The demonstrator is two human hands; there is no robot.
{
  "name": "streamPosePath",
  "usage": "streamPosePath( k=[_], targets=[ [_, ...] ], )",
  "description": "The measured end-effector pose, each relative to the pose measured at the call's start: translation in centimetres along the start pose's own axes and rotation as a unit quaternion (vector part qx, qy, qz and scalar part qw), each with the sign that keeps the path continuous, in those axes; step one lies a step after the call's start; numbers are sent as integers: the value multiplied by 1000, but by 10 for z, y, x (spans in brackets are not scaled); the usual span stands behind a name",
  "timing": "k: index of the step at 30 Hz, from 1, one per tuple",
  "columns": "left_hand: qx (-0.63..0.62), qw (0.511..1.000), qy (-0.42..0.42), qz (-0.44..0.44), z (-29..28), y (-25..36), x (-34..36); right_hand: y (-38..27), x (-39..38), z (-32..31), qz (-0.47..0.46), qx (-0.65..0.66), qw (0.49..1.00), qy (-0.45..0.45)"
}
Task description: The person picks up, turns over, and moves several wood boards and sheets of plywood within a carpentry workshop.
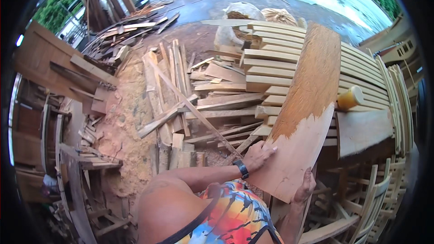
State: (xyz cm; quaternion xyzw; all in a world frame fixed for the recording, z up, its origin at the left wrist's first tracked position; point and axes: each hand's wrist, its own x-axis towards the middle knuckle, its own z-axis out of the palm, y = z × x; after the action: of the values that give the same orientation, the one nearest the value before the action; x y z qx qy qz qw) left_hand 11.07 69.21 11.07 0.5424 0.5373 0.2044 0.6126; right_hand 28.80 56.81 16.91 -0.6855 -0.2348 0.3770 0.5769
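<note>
Board (pixel 310 74) runs out ahead of my left fingers (pixel 267 151) and right fingers (pixel 308 180): coated orange-brown far off, bare near them. Left bent over its left edge, right curled round the right; both look closed on it, undersides hidden. I read the bare-end hold as keeping skin off the coating. Slats (pixel 273 70) beyond fingers, under board, likely support; contact hidden. Amber jar (pixel 350 98) ahead-right of right fingers, probably for reach. Offcuts (pixel 226 100) ahead-left of left.

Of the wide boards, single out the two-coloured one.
The long board held between the left hand and right hand: its far part is orange-brown, its near end pale. The shorter board beside the yellow-brown jar shows only pale wood.
</note>
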Motion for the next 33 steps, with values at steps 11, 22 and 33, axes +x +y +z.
streamPosePath(
  k=[11,22,33],
  targets=[
    [46,982,181,-16,-86,-30,35,28,68,96,33,-3,990,-137],
    [261,935,213,113,-186,-43,150,-18,80,81,29,-205,942,-264],
    [473,854,72,203,-252,-24,305,26,40,-35,89,-131,986,-54]
  ],
)
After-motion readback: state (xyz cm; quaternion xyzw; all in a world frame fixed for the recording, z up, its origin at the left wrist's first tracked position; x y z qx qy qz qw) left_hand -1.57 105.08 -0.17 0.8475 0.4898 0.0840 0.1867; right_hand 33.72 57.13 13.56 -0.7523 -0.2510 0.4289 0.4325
